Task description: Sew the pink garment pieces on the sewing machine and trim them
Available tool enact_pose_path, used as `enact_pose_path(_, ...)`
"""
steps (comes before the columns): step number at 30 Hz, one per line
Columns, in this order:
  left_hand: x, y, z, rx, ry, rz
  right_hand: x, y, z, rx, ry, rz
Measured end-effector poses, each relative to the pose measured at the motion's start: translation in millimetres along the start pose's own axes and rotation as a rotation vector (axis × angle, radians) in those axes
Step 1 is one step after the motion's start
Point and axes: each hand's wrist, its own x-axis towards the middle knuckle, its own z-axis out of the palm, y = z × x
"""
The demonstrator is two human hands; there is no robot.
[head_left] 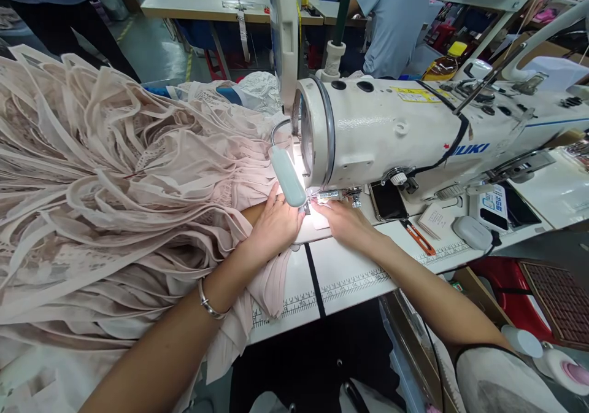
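Note:
A white sewing machine stands before me, its needle area lit and partly hidden by a grey-green oval lamp head. Left of the needle, my left hand grips pale pink fabric, its fingers bent and partly behind the lamp. My right hand is just right of the needle, with fingers closed on a small light edge of the fabric; the fingertips are partly hidden. The fabric lies in a large layered heap to the left, with lace and narrow bands showing, and hangs over the table's front edge.
On the white table with a printed ruler lie a phone, an orange cutter, a paper pad and a grey case. A person in light blue sits beyond. Another person stands far left.

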Motion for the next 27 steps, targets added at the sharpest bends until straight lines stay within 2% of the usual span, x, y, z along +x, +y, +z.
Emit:
enact_pose_path(18,-1.5,-1.4,2.9,0.027,0.046,0.018,1.6,4.1,3.0,0.046,0.034,-0.019)
enact_pose_path(27,-0.7,1.4,-8.0,0.162,0.074,0.03,3.1,-8.4,6.8,-0.085,0.107,0.004)
